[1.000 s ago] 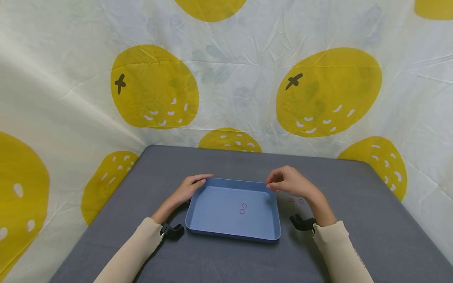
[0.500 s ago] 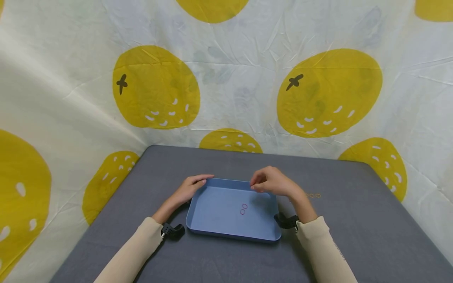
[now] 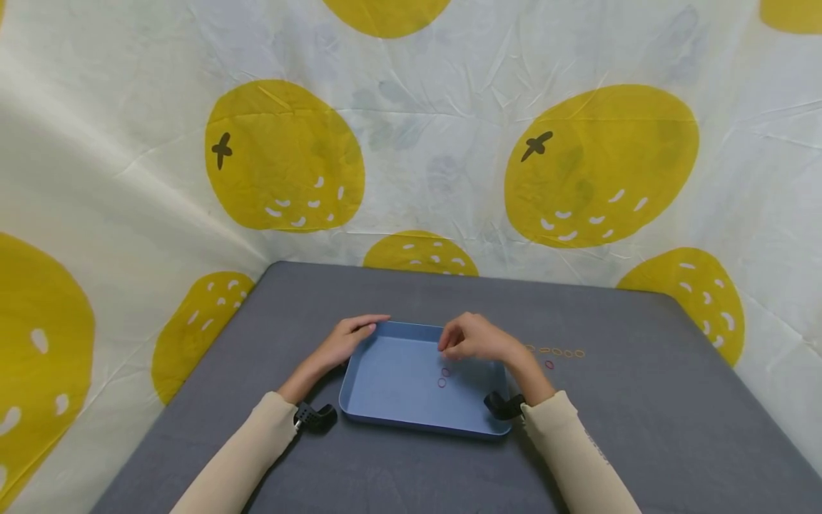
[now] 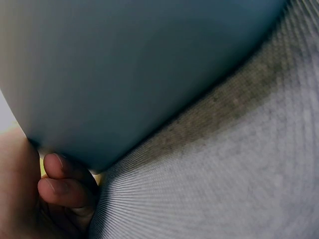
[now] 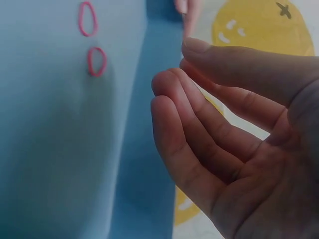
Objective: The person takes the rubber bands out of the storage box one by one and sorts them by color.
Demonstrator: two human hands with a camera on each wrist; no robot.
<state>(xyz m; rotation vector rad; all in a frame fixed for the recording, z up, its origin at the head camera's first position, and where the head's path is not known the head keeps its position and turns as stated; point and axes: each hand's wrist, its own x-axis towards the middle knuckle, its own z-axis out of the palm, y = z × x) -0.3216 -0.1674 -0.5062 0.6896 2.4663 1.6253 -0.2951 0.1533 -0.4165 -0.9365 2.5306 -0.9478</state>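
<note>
At the far left corner of a shallow blue tray (image 3: 417, 414), my left hand (image 3: 342, 343) grips the rim; the left wrist view shows curled fingertips (image 4: 65, 191) against the tray's outer wall. Over the tray's far right part hovers my right hand (image 3: 478, 337), thumb and index fingertips brought together. In the right wrist view no object shows at those fingertips (image 5: 197, 46), and I cannot tell whether something thin is pinched there. Two small red rubber bands, one nearer (image 3: 442, 383) and one farther (image 3: 446, 372), lie on the tray floor below the right hand.
On the grey table (image 3: 411, 471), right of the tray, lies another red rubber band (image 3: 549, 365). Behind it runs a row of several yellow rubber bands (image 3: 557, 352), partly behind the right arm. A fruit-print curtain (image 3: 437, 171) hangs behind the table.
My right hand has moved left from the tray's right edge to above its inside, and lowered slightly. Its arm now uncovers the yellow bands. The left hand keeps its place.
</note>
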